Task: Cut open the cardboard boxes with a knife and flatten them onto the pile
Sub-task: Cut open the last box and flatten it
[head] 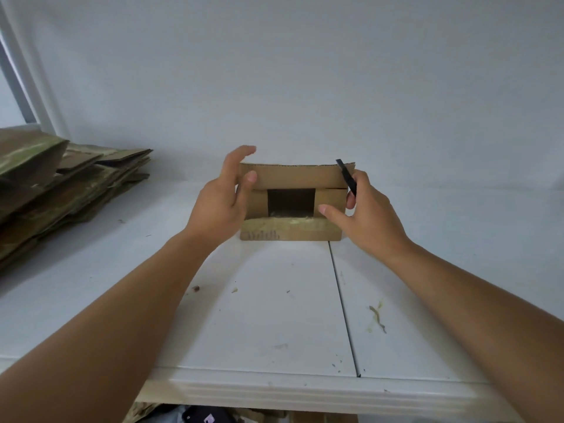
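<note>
Pinching the black knife (pixel 347 178), our right hand (pixel 363 215) sits at the cardboard box (pixel 293 203)'s right end; our left hand (pixel 224 199), fingers loose, touches its left end. Through its open flaps we see only darkness. Flattened pile (pixel 61 190) lies far left on the white table (pixel 274 315).

Small cardboard box (pixel 291 203) sits on the white table (pixel 274 315), up against the wall, with its near flaps open so you see the dark inside. Left hand (pixel 221 203) is at the box's left end, fingers loose, thumb on the top flap. Right hand (pixel 363 215) is at the box's right end, pinching a black knife (pixel 347 177) that points up past the top edge. Pile (pixel 61 190) of flattened cardboard is well left of the box.
</note>
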